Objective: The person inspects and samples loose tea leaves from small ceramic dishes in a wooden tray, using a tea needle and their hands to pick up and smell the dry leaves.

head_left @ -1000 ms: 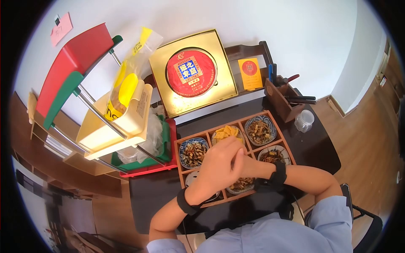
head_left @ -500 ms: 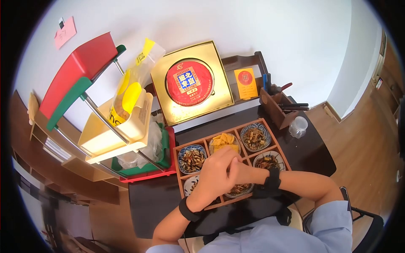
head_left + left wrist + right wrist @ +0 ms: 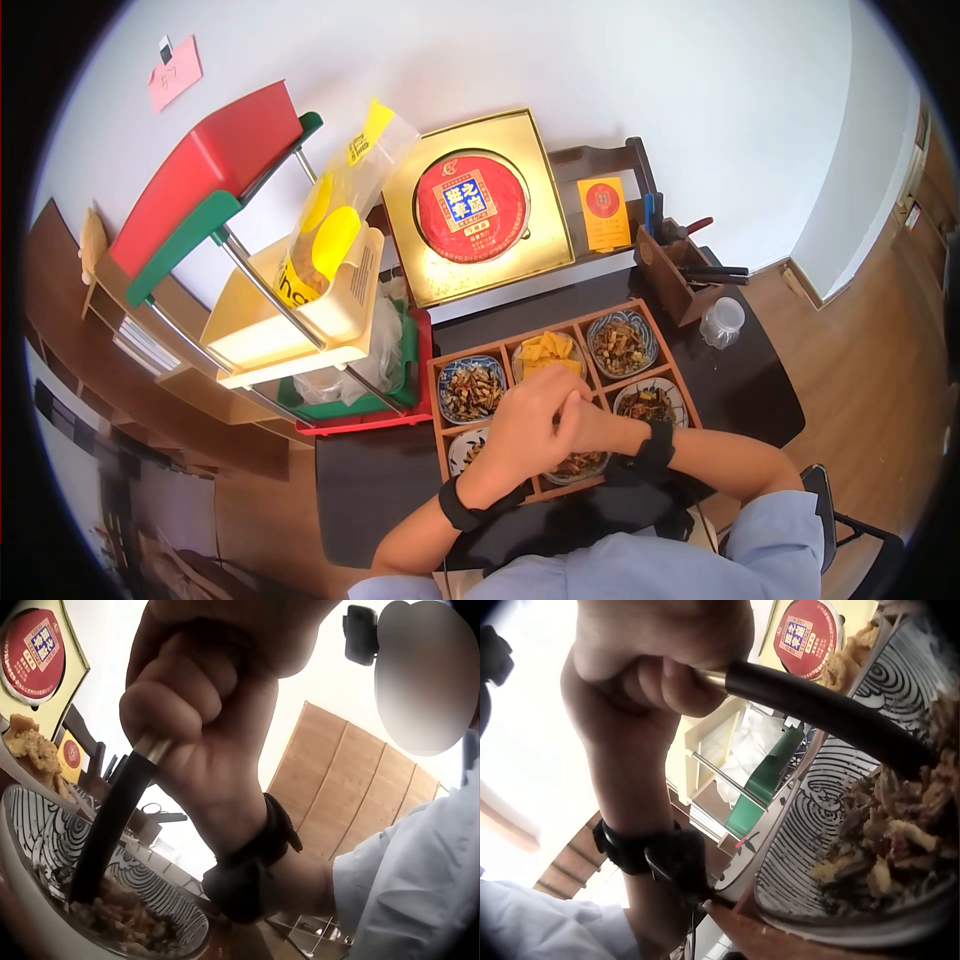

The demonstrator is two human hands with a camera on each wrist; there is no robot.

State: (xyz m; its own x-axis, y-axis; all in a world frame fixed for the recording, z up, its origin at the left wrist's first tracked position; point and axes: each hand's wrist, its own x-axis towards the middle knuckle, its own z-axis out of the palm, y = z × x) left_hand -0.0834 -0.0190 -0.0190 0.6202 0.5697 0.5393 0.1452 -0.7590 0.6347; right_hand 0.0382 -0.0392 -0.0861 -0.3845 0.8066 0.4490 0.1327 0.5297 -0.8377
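Observation:
My left hand [image 3: 528, 428] and right hand [image 3: 602, 430] are clasped together over the front middle bowl [image 3: 580, 470]. Curled fingers [image 3: 169, 701] grip a black, slightly curved rod-like tool [image 3: 112, 825] with a brass-coloured collar; its upper part is hidden inside the hands. The tool's black lower end sits in brown, dried shredded bits [image 3: 885, 847]. Wavy black lines pattern the pale bowl. From the right wrist side, fingers also wrap the tool just above its collar. The bowl stands in a wooden compartment tray [image 3: 672, 352].
Other tray bowls hold yellow chips [image 3: 548, 350] and dried mixes [image 3: 472, 390]. A gold box [image 3: 410, 280] leans behind. Stacked bins [image 3: 290, 330] rise at left. At right stand a wooden pen holder [image 3: 672, 275] and a clear jar [image 3: 722, 322].
The head view has shifted slightly, so the table and tray sit a little differently in frame. Both hands stay clasped together over the same bowl.

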